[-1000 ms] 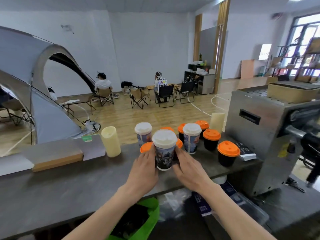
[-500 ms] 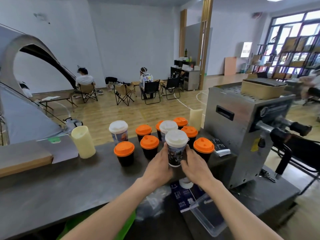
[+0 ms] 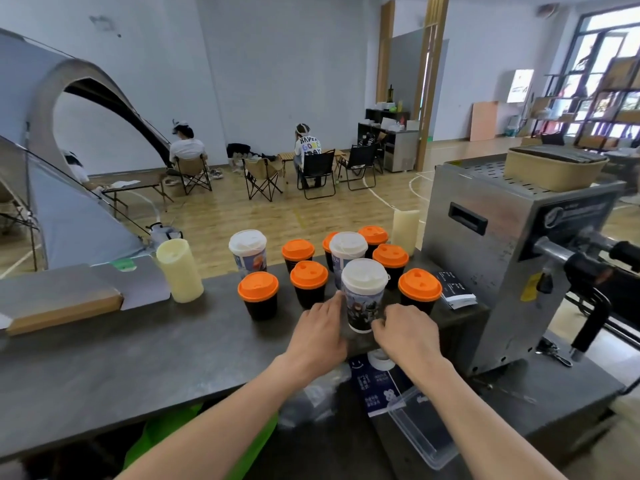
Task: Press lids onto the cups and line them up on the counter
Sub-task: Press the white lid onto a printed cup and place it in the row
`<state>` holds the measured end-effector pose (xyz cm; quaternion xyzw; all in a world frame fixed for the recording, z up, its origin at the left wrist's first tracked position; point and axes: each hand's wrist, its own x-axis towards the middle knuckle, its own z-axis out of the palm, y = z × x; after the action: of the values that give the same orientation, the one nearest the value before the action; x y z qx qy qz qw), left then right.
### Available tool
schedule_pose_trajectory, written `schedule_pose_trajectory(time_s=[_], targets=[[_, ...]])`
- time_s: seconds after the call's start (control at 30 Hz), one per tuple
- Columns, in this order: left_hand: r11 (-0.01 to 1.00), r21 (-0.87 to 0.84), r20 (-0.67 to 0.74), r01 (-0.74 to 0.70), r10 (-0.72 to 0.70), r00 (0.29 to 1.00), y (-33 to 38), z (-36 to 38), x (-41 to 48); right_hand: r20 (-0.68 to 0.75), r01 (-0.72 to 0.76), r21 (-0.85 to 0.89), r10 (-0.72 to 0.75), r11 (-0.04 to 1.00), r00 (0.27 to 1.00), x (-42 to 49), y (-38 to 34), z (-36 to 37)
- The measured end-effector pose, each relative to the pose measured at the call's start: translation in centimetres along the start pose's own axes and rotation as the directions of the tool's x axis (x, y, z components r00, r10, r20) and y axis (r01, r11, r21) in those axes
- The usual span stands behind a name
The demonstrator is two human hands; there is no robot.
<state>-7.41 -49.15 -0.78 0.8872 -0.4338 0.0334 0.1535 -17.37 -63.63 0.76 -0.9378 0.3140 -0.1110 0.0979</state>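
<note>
Both hands at a tall printed paper cup [image 3: 363,299] with a white lid, centre of the frame.

The left hand [image 3: 320,329] and right hand [image 3: 405,332] grasp its lower sides as it stands upright on the grey table [image 3: 121,355], amid black cups with orange lids [image 3: 258,296].

head cam — forward-down | close over counter [image 3: 104,368] — room beyond

Grey counter [image 3: 104,358] under lidded cups [image 3: 363,292] (orange-topped [image 3: 258,294], white-topped), steel machine [image 3: 512,258].
</note>
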Motion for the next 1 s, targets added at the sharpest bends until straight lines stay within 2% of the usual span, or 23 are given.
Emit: schedule_pose_trajectory(time_s=[0.07,0.13,0.23,0.33,0.6,0.83,1.0], targets=[[0.998,0.057,-0.055,0.008,-0.005,0.998,-1.2,-0.9,-0.4,-0.010,0.092,-0.036,-0.093,0.995,0.996,-0.5,-1.7,-0.4],[0.993,0.104,-0.126,0.049,-0.035,0.991,-3.0,-2.2,-1.1,-0.009,0.257,-0.013,-0.257,0.966,0.966,-0.8,-4.5,-0.4],[0.980,0.121,-0.207,0.159,-0.132,0.969,-7.0,-4.9,-3.4,0.021,0.460,0.091,-0.463,0.883,0.886,-0.5,-9.5,0.3],[0.951,0.139,-0.264,0.277,-0.234,0.936,-12.2,-8.1,-7.4,0.018,0.578,0.148,-0.586,0.803,0.810,-0.3,-15.6,1.8],[0.804,0.159,-0.345,0.573,-0.499,0.795,-28.2,-15.6,-22.0,0.010,0.759,0.225,-0.781,0.611,0.625,-3.8,-36.3,5.6],[0.690,0.181,-0.425,0.701,-0.588,0.688,-42.0,-22.7,-34.2,0.030,0.826,0.297,-0.870,0.478,0.493,-10.6,-57.1,9.5],[0.620,0.177,-0.450,0.765,-0.640,0.623,-51.4,-27.7,-40.8,0.029,0.827,0.358,-0.891,0.433,0.453,-14.6,-69.7,11.6]])
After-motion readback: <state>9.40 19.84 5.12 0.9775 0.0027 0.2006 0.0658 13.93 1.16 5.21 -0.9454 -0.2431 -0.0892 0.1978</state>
